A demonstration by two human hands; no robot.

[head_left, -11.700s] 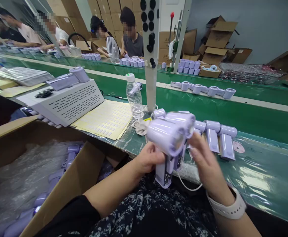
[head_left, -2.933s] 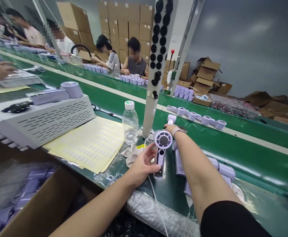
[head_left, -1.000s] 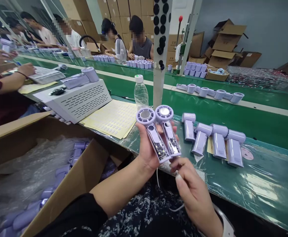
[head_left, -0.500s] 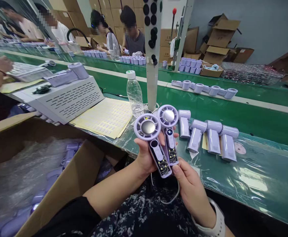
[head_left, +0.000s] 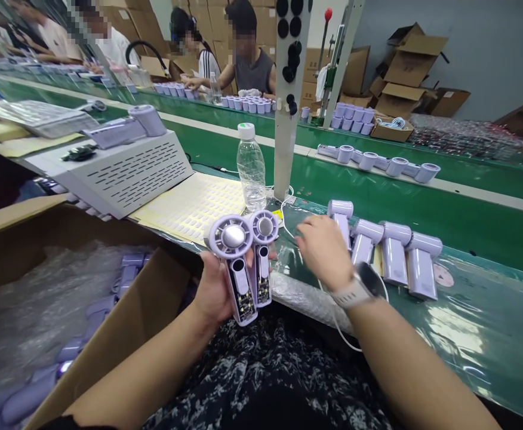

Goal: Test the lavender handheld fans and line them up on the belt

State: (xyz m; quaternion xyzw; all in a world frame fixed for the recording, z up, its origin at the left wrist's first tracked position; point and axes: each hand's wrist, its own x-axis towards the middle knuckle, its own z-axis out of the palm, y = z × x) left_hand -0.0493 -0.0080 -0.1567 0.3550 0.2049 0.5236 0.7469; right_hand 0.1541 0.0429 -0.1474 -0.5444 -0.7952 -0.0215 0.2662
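My left hand (head_left: pixel 214 286) is closed around two lilac handheld fans, held side by side and upright. The nearer fan (head_left: pixel 232 236) overlaps the other fan (head_left: pixel 265 227). Each has a round silver centre, a dark round display and an uncovered circuit board in its handle. Over the bench, my right hand (head_left: pixel 326 248) has its fingers curled down onto a thin white cable (head_left: pixel 287 230); the fingertips are partly hidden. Just right of that hand, several lilac fans (head_left: pixel 393 251) lie in a row with clear film on them.
A water bottle (head_left: pixel 251 170) stands by a metal post (head_left: pixel 283 155). Left are yellow label sheets (head_left: pixel 194 206), a grey vented box (head_left: pixel 122 173) and an open carton (head_left: pixel 140 322) holding fans. More fans (head_left: pixel 396 164) lie on the conveyor. Co-workers sit across it.
My right hand has left the fans' lower ends and moved up and over the bench with the cable. My left hand has shifted left with both fans. The lit display is now dark.
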